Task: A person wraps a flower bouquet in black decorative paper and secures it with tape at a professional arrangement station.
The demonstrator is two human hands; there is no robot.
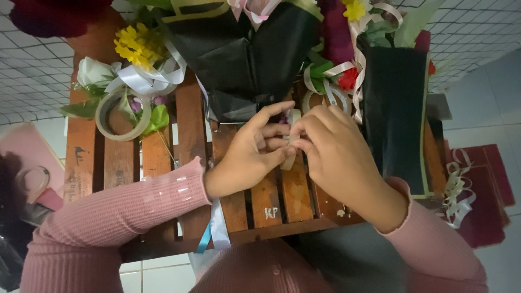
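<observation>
Hands meet over the middle of a slatted wooden table (187,116). Left hand (247,154) lies palm-down, forefinger stretched forward, thumb tip and curled fingers pressed against a pale strip of tape (293,120). Right hand (336,154) is bunched, its fingertips closed in a pinch on the same strip, touching the left hand's fingers. How far the strip runs beneath the fingers cannot be told. Both arms wear pink knitted sleeves (114,211).

Near the left wrist, a light blue and white ribbon (214,230) hangs over the table's near edge.

Just beyond the hands stands a bouquet wrapped in black paper (244,59), its foot close to the fingertips. A small roll of tape (324,97) sits just past the right hand, beside a red flower (347,78) and curled cream ribbon.

Well to the left of the left hand lies a larger roll of tape (120,115), with a white rose (93,71), yellow flowers (135,46) and a white ribbon bow (146,78) behind it.

Right of the right hand stands a second black wrapping (395,111). Farther right, dark red sheets (483,190) lie on the tiled floor.
</observation>
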